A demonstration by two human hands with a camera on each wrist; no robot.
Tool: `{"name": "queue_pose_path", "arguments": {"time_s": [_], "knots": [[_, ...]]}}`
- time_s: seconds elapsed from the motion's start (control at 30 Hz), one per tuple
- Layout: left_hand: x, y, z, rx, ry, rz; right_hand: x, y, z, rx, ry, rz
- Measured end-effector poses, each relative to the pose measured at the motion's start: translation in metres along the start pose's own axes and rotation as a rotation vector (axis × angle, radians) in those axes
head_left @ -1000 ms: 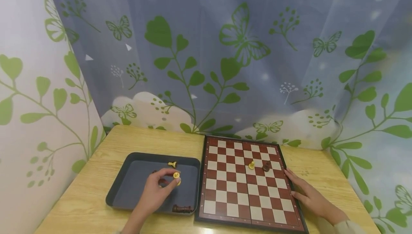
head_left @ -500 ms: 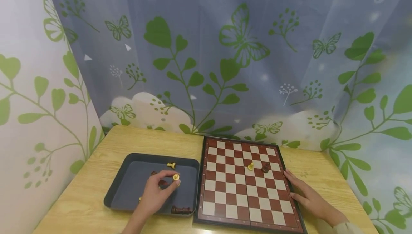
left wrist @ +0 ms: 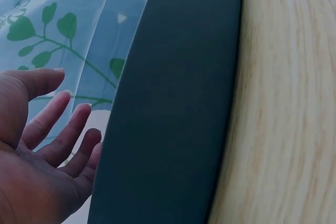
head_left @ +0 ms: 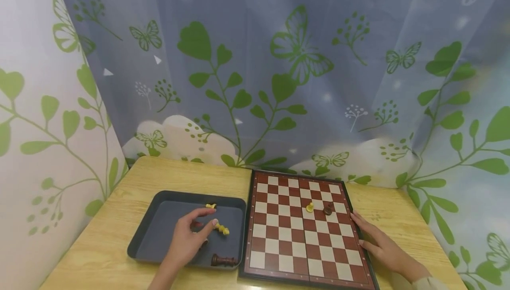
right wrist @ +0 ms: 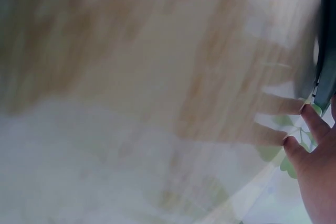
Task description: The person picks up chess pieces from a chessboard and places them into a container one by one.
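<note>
In the head view my left hand point(head_left: 189, 237) is over the dark grey tray point(head_left: 139, 237), thumb and fingers parted. A yellow chess piece point(head_left: 222, 229) lies tilted just beyond the thumb tip. The left wrist view has the same hand point(left wrist: 52, 150) with nothing between its spread fingers, beside the tray's outer wall point(left wrist: 168, 98). My right hand point(head_left: 378, 243) rests its extended fingers along the right edge of the chessboard point(head_left: 279, 232). On the board stand a yellow pawn point(head_left: 310, 207) and a dark brown chess piece point(head_left: 328, 209).
Another yellow chess piece point(head_left: 210, 206) lies at the tray's back. A large dark brown chess piece point(head_left: 224, 260) lies at its front right, and one more dark piece is mostly hidden under my left hand. Tray and board sit side by side on a wooden table point(head_left: 99, 237) before a patterned curtain point(head_left: 247, 59).
My left hand has let go of the yellow chess piece it pinched upright, and its fingers have parted and drawn slightly left. The right hand stays at the board's edge.
</note>
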State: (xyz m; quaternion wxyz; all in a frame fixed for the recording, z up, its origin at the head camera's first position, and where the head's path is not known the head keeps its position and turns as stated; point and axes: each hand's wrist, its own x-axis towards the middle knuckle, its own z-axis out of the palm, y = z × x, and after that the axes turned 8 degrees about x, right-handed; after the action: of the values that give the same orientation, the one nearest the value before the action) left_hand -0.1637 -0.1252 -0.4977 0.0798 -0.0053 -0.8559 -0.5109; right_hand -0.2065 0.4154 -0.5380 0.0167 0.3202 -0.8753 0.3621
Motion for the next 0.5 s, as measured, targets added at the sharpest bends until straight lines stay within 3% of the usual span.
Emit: {"name": "queue_pose_path", "arguments": {"time_s": [0.5], "knots": [[0.002,0.013,0.014,-0.049,-0.068,0.067,0.000,0.001,-0.001,0.009,-0.006,-0.011]]}}
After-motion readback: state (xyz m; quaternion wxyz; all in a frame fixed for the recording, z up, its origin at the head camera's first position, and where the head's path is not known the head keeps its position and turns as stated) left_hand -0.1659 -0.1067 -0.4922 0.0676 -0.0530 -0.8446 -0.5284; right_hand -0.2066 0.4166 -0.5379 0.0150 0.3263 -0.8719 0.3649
